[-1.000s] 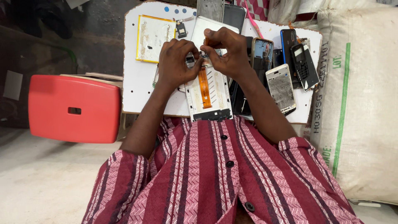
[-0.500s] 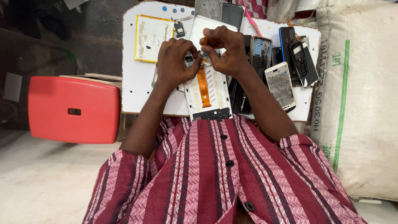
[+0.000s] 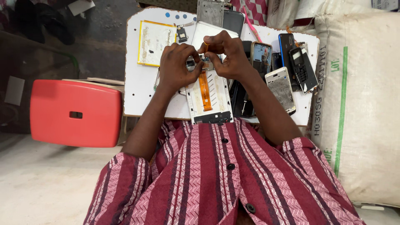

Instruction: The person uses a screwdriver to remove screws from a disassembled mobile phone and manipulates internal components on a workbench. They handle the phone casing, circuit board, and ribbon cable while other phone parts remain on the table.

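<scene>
An opened white phone frame (image 3: pixel 212 98) lies on a white board (image 3: pixel 137 91) in front of me, with an orange flex ribbon (image 3: pixel 204 86) running along its middle. My left hand (image 3: pixel 178 66) rests on the frame's upper left part, fingers curled onto a small grey component. My right hand (image 3: pixel 225 54) pinches the top end of the orange ribbon between thumb and forefinger, just above the frame. Both hands meet over the frame's top half and hide what lies beneath them.
A yellow-edged flat battery (image 3: pixel 153 43) lies at the board's far left. Several phones and phone shells (image 3: pixel 281 89) lie to the right, including a black keypad one (image 3: pixel 303 70). A red plastic stool (image 3: pixel 75 113) stands left of the board, a large white sack (image 3: pixel 358 108) to the right.
Both hands have stayed over the frame's top. The right hand's fingers have shifted slightly and now lift the ribbon's end a little higher.
</scene>
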